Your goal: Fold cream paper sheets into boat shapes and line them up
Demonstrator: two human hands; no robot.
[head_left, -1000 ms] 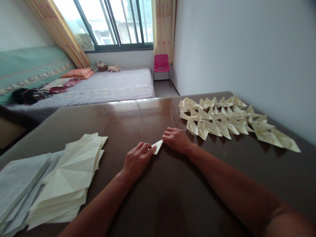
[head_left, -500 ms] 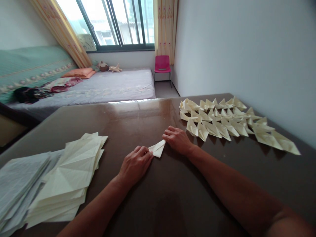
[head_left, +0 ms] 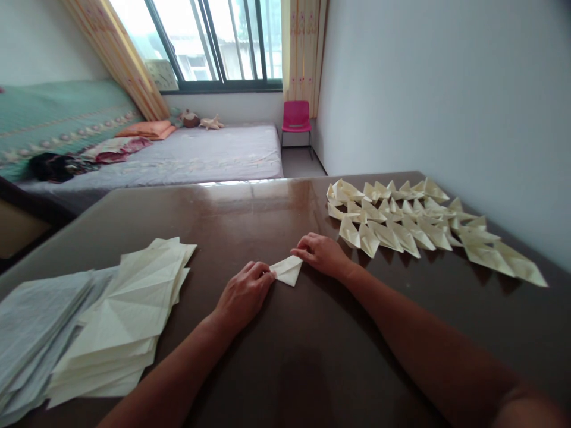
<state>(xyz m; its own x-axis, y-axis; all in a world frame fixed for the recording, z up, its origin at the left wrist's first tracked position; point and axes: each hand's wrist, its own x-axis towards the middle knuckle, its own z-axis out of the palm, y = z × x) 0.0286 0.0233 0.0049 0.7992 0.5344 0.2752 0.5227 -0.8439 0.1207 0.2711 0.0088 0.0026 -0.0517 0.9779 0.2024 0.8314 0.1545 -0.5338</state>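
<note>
Hands of one worker set apart from each other, with a small piece of folded paper (head_left: 288, 271) between them: the left hand (head_left: 247, 293) has its fingertips closed over the paper's left end, while the right hand (head_left: 323, 255) has its fingers bent at the upper right corner; whether these pinch the paper or merely rest against it cannot be told.

Largest in view is the glossy brown surface (head_left: 250, 226), its far edge catching a pale reflection. Beyond that edge stands a bed (head_left: 223, 148) with a pale cover and, to the right of the bed, a pink chair (head_left: 296, 116).

On the surface, rows of cream folded paper shapes (head_left: 405, 241) with pointed ends occupy the far right corner and extend along the right edge, neighbours set close together. Toward the left edge lie two piles: grey sheets (head_left: 35, 321), outermost, and a stack of cream sheets (head_left: 129, 309) partly overlapping them, loosely aligned, the topmost marked by creases radiating from one point.

Smallest is the folded paper between the hands, well in from the far edge, lying between the cream stack and the rows; a crease or fold line crosses its upper part.
</note>
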